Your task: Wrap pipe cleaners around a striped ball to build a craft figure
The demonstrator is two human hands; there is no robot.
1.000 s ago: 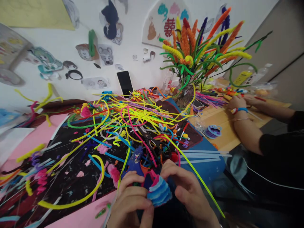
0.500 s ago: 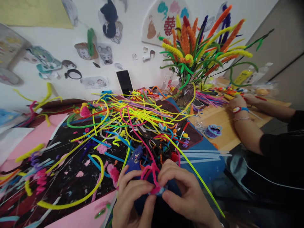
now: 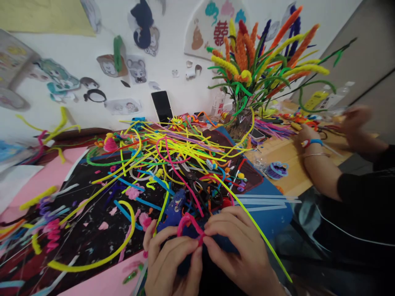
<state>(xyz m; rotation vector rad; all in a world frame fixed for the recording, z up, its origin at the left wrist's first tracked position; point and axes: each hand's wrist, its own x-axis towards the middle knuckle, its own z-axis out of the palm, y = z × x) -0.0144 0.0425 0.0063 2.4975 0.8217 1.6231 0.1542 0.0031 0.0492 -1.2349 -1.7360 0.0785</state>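
Observation:
Low in the middle of the head view, my left hand and my right hand meet fingertip to fingertip. Both pinch a pink pipe cleaner that arches up between them as a small loop. A dark blue piece sits behind and under my fingers; I cannot make out what it is. Just beyond my hands lie black-handled scissors and a blue glue gun among loose pipe cleaners.
A heap of yellow, pink and blue pipe cleaners covers the black mat. A vase of pipe-cleaner flowers stands behind. A phone leans on the wall. Another person's arm works at the right.
The blue and pink coiled piece seen earlier between my hands is out of sight; my fingers have closed together on the pink loop. The other person's far hand has lifted, blurred.

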